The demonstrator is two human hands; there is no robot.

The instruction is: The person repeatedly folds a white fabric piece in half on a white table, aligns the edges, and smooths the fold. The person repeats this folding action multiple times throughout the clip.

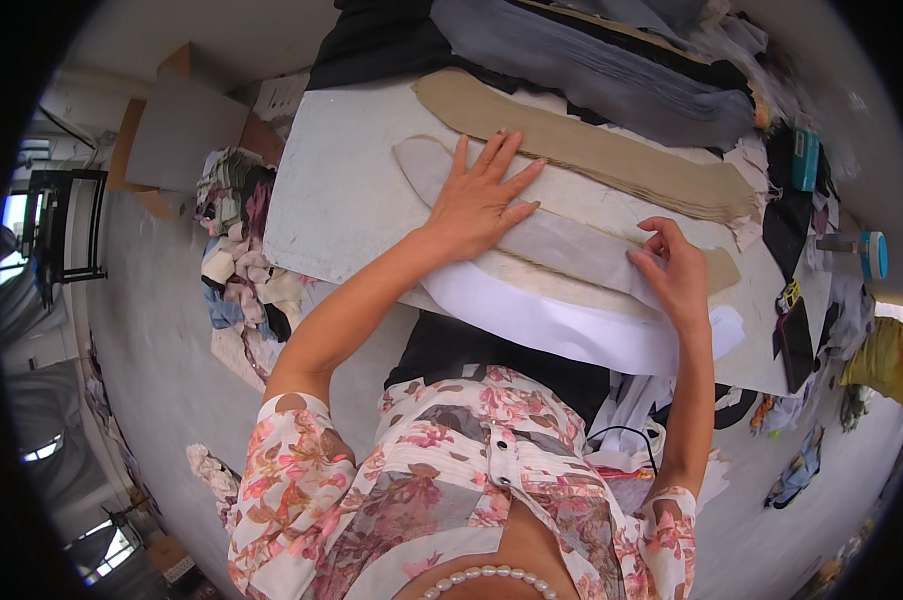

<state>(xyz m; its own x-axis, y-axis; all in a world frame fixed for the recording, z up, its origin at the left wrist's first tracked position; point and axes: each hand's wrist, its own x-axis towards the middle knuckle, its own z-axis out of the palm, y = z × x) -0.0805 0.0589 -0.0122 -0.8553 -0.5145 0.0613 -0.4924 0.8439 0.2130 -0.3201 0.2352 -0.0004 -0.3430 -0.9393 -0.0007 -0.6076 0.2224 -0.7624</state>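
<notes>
My left hand (478,202) lies palm down with spread fingers across a long curved piece of thin grey-white material (564,244), which rests on khaki fabric of like shape. Its fingertips touch the lower edge of a stack of khaki fabric pieces (586,154). Over the right part of the grey-white piece is my right hand (673,262), fingers bent and thumb near the piece; whether it pinches the edge I cannot tell. Closer to my body, a curved stack of white pieces (556,319) lies along the table's front edge.
Dark grey and black fabric (586,67) is piled at the back of the white table (331,187). At the right are a teal box (805,159), a jar with a blue lid (871,255) and a dark phone (795,345). Fabric scraps (241,255) heap up at the left beside cardboard boxes (185,131).
</notes>
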